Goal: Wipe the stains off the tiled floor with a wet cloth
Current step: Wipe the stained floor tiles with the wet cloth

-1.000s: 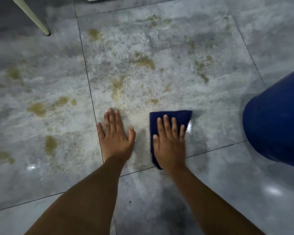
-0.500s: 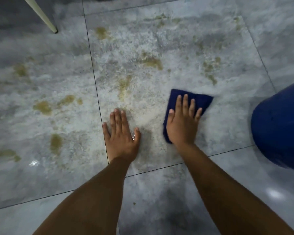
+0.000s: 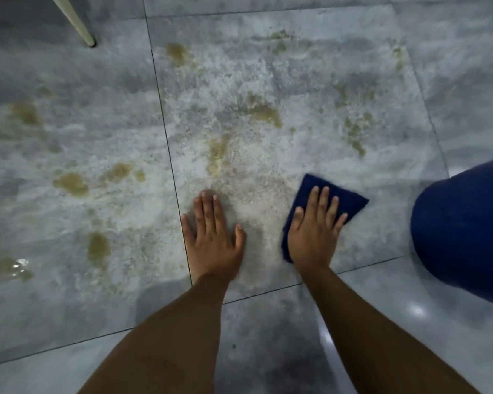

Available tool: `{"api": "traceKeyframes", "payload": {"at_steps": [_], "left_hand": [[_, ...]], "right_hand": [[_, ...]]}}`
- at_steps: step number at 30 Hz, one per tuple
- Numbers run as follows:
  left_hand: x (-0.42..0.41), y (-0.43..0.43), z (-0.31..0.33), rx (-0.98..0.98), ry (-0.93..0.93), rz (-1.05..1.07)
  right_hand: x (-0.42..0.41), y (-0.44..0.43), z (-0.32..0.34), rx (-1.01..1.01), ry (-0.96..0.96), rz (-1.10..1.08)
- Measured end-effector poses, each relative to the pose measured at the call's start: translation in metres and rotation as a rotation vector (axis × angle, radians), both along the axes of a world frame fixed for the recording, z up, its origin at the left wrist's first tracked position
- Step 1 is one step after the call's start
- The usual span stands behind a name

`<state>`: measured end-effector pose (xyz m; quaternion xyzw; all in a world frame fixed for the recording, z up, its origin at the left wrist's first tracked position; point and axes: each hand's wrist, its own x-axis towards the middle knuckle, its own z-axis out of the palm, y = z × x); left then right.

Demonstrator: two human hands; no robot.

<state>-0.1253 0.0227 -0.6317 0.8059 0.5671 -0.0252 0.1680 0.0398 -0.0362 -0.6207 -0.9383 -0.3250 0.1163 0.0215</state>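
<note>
A folded dark blue cloth [image 3: 350, 201] lies flat on the grey tiled floor [image 3: 268, 81], and my right hand [image 3: 315, 231] presses down on it with fingers spread. My left hand [image 3: 212, 237] rests flat on the bare tile beside a grout line, fingers apart, holding nothing. Yellowish-brown stains mark the floor: one [image 3: 264, 112] beyond the hands, one [image 3: 218, 155] just ahead of my left hand, one [image 3: 355, 132] ahead of the cloth, and several [image 3: 71, 183] on the left tile. A whitish gritty film covers the tile around them.
A large blue rounded container [image 3: 464, 234] stands close to the right of the cloth. A pale furniture leg [image 3: 77, 22] meets the floor at the top left. A wet glint [image 3: 19, 264] shows at the far left.
My right hand first slid the cloth forward and to the right, then drew it part of the way back toward me. My left hand stayed planted on the tile.
</note>
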Motion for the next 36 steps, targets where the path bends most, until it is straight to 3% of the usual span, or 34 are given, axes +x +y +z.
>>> {"api": "traceKeyframes", "payload": {"at_steps": [3,6,9,13,19,22,25,28,32,36], "left_hand": [[0.0,0.0,0.0,0.011,0.018,-0.007],[0.0,-0.001,-0.002,0.036,0.03,-0.003],[0.0,-0.002,-0.004,0.063,0.033,0.001],[0.001,-0.002,-0.001,0.046,0.033,0.02],[-0.002,0.003,0.006,0.023,-0.091,0.481],[-0.013,0.006,0.002,0.053,-0.068,0.433],[-0.018,0.006,-0.005,0.074,-0.055,0.388],[-0.017,0.005,-0.005,0.09,-0.084,0.38],[-0.016,0.007,-0.01,0.116,-0.058,0.368],[-0.017,0.005,-0.012,0.127,-0.023,0.374]], "right_hand": [[-0.023,0.012,-0.002,0.021,0.033,0.284],[0.019,0.05,-0.011,0.057,0.007,0.487],[0.066,0.07,-0.013,0.057,-0.011,0.416],[0.06,0.051,-0.012,0.026,-0.033,0.421],[0.009,0.029,-0.005,0.052,0.02,0.94],[0.009,0.07,-0.009,0.072,0.014,1.126],[0.026,0.101,-0.016,0.064,-0.022,1.02],[0.028,0.078,-0.013,0.115,-0.018,0.879],[-0.014,0.058,-0.006,0.096,0.024,1.177],[-0.035,0.131,-0.008,0.095,0.073,1.254]]}}
